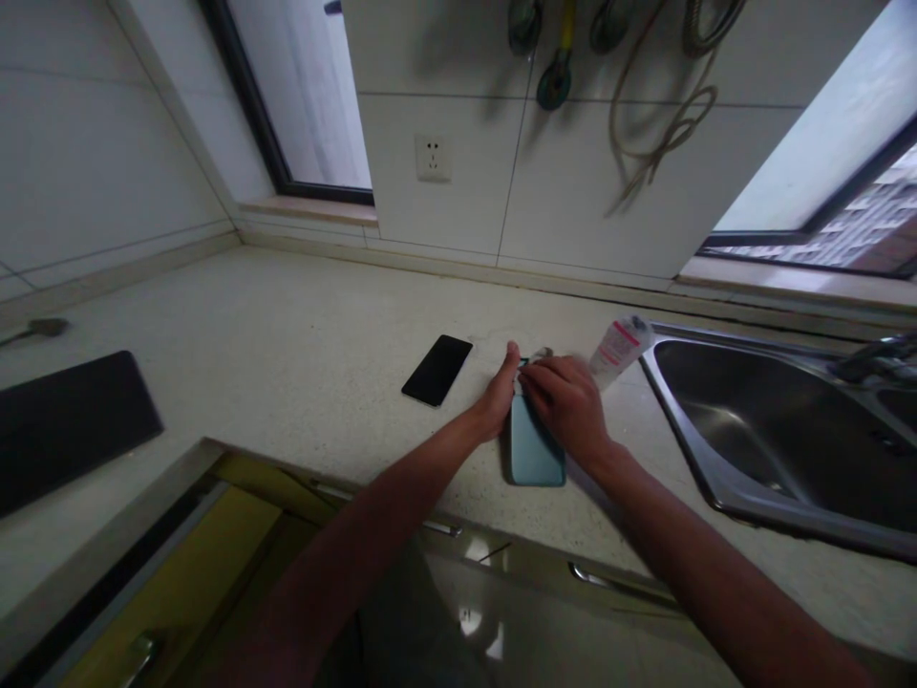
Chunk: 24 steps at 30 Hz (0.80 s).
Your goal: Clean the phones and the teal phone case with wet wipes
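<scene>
A light blue phone case lies flat on the pale countertop. My left hand rests against its left edge, thumb raised, fingers closed along the side. My right hand lies on top of the case's far end with the fingers curled and pinched together over something small that I cannot make out. A black phone lies screen up just left of my left hand, untouched.
A white tube with pink print lies right of my hands beside the steel sink. A black pad sits at the far left. Utensils and a hose hang on the tiled wall. Drawers stand open below the counter edge.
</scene>
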Each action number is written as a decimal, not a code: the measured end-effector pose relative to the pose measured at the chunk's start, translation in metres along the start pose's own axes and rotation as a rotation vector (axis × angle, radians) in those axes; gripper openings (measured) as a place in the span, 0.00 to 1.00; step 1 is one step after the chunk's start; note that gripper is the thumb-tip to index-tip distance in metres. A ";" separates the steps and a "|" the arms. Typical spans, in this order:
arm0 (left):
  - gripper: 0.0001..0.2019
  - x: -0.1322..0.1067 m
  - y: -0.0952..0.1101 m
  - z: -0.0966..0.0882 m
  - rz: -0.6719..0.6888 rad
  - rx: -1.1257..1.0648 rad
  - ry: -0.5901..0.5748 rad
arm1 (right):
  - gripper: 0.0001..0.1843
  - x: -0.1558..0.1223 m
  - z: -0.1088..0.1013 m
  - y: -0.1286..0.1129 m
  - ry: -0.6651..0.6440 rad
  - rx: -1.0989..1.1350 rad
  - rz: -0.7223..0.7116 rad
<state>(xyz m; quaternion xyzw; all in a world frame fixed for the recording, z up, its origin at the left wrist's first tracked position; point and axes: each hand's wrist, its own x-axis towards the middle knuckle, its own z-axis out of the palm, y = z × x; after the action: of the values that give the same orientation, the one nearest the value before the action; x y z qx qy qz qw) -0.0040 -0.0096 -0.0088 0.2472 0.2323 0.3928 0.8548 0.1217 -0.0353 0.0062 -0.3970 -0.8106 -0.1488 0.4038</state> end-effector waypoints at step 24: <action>0.40 -0.001 0.027 -0.010 0.143 -0.048 0.172 | 0.14 0.001 -0.011 -0.013 -0.357 0.531 -0.326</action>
<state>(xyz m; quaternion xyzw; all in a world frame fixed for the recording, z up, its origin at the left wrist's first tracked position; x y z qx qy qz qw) -0.0258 0.0074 0.0004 0.2081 0.2769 0.4781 0.8071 0.1177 -0.0493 0.0152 -0.1634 -0.9315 0.0761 0.3160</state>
